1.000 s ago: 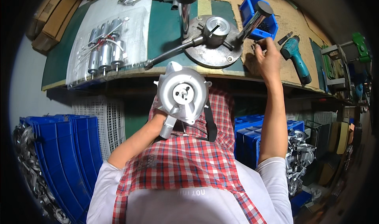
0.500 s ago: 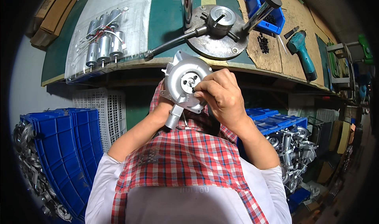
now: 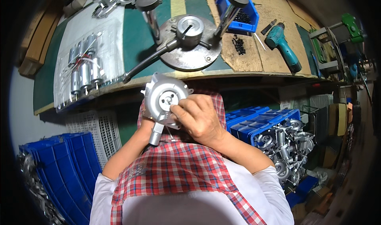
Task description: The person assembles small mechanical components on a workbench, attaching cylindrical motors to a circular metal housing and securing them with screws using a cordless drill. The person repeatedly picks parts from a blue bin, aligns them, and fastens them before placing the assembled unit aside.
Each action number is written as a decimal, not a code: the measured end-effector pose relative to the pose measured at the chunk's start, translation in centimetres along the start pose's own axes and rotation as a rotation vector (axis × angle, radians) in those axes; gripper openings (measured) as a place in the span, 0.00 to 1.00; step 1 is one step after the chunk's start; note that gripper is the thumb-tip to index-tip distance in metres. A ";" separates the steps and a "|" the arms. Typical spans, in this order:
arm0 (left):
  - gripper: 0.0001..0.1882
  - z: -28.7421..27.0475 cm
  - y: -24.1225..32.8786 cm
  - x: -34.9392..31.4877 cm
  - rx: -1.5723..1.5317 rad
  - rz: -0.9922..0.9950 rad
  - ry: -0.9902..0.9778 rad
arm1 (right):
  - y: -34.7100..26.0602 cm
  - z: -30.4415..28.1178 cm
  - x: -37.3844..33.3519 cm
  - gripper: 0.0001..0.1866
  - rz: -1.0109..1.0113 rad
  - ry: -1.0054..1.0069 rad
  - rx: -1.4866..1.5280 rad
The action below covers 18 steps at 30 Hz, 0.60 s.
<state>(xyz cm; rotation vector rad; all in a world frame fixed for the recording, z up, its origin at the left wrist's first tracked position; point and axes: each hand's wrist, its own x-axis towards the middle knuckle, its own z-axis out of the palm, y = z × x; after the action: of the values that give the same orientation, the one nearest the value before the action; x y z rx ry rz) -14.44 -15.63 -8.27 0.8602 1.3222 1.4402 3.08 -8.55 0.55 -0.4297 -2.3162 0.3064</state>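
A round silver metal blower housing (image 3: 157,93) with a side spout is held up in front of my apron, just off the bench's near edge. My left hand (image 3: 147,126) supports it from behind and below; its fingers are hidden by the metal. On the housing's face, a pale round centre plate (image 3: 168,96) shows dark holes. My right hand (image 3: 201,117) is closed in a pinch with the fingertips at the lower right of this plate. Whatever sits between those fingertips is too small or hidden to name. A thin wire with a small white connector (image 3: 172,138) hangs below the housing.
A round steel fixture (image 3: 190,57) with posts and a long handle stands on the bench. Left lie several small motors (image 3: 83,75); right are a blue bin (image 3: 254,21), black screws (image 3: 239,45) and a teal power drill (image 3: 283,48). Blue crates (image 3: 63,165) flank me.
The view has turned, so the bench things appear further left and lower. The housing and both hands appear lower left too. My right fingertips stay at the centre plate.
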 end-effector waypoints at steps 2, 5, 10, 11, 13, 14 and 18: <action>0.23 -0.9 -0.5 0.6 0.094 0.026 0.014 | 1.0 -0.8 0.0 0.20 -0.002 -0.066 0.053; 0.23 -4.8 -2.5 0.8 0.444 0.102 0.122 | 8.3 -5.7 1.1 0.25 0.084 0.001 -0.105; 0.24 -12.6 -7.9 -1.8 1.296 0.177 0.014 | 25.5 -16.8 -0.6 0.38 0.684 0.027 -1.031; 0.24 -13.1 -8.8 -2.3 1.327 0.190 -0.025 | 27.8 -18.0 -0.8 0.41 0.903 -0.168 -0.988; 0.24 -12.8 -9.1 -2.9 1.222 0.213 -0.041 | 30.4 -17.7 -1.1 0.40 0.858 -0.343 -1.020; 0.26 -12.6 -8.9 -2.3 1.118 0.229 -0.062 | 30.6 -18.5 -0.9 0.38 0.937 -0.339 -0.995; 0.29 -12.5 -7.6 -3.4 0.985 0.135 -0.061 | 28.7 -17.7 -0.7 0.33 1.050 -0.147 -0.823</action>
<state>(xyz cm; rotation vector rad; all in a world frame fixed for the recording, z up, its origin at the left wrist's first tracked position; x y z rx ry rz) -23.78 -23.05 -17.40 1.6197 1.9731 0.7790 22.35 19.03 2.54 -2.0751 -2.0521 -0.1707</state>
